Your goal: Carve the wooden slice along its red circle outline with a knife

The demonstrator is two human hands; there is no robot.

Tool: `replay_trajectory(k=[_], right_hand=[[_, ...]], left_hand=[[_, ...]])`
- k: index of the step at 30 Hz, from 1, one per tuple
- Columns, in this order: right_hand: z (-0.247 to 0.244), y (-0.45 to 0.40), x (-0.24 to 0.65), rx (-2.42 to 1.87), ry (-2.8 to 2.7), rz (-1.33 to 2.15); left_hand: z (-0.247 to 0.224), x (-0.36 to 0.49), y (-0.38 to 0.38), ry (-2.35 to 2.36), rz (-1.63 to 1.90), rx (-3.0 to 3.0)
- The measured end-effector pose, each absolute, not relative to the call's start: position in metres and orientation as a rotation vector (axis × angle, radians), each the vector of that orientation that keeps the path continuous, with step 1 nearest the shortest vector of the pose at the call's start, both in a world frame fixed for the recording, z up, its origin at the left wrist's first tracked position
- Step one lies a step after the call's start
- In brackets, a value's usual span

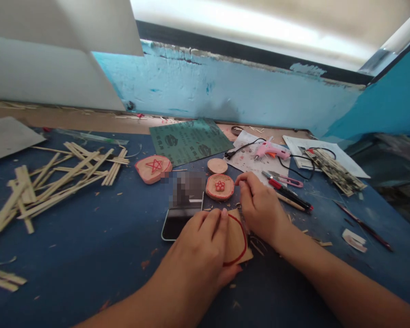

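Observation:
My left hand (205, 241) grips a thin tan board (237, 241) marked with a thick red curved line, its fingers on top and the thumb at the lower edge. Just right of the board, my right hand (261, 207) is closed with curled fingers; anything inside it is hidden. Beyond the board lies a round wooden piece with a red flower (219, 186), and behind that a smaller plain disc (217, 166). A dark-screened phone (178, 223) lies partly behind my left hand. Farther left is a rounded wooden piece with a red star (153, 168).
Many thin wooden sticks (64, 177) are heaped at left. Green sandpaper (191, 141) lies at the back. To the right are a pink glue gun (269, 149), a pink cutter (289, 180), pens (294, 195) and a slim dark tool (365, 228). Wood scraps dot the blue table (99, 255).

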State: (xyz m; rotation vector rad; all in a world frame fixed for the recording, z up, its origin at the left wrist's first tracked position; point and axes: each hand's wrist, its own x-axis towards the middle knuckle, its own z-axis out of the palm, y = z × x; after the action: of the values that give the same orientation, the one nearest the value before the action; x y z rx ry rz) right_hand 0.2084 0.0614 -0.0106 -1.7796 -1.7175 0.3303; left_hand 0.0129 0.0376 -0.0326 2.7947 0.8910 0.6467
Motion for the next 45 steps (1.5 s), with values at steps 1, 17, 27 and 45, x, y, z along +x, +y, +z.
replay_trajectory(k=[1,17,27,45], right_hand=[[-0.011,0.061,0.206,-1.779,-1.720,0.339],[0.007,-0.012,0.256,-1.860,-1.397,0.597],[0.007,-0.086,0.288,-2.004,-2.140,0.436],[0.010,-0.092,0.248,-1.792,-1.908,0.467]], left_hand=[[-0.030,0.013,0.038,0.880,0.633,2.813],[-0.022,0.012,0.036,0.974,0.599,2.800],[-0.021,0.008,0.039,0.969,0.608,2.737],[-0.033,-0.001,0.040,1.023,0.565,2.692]])
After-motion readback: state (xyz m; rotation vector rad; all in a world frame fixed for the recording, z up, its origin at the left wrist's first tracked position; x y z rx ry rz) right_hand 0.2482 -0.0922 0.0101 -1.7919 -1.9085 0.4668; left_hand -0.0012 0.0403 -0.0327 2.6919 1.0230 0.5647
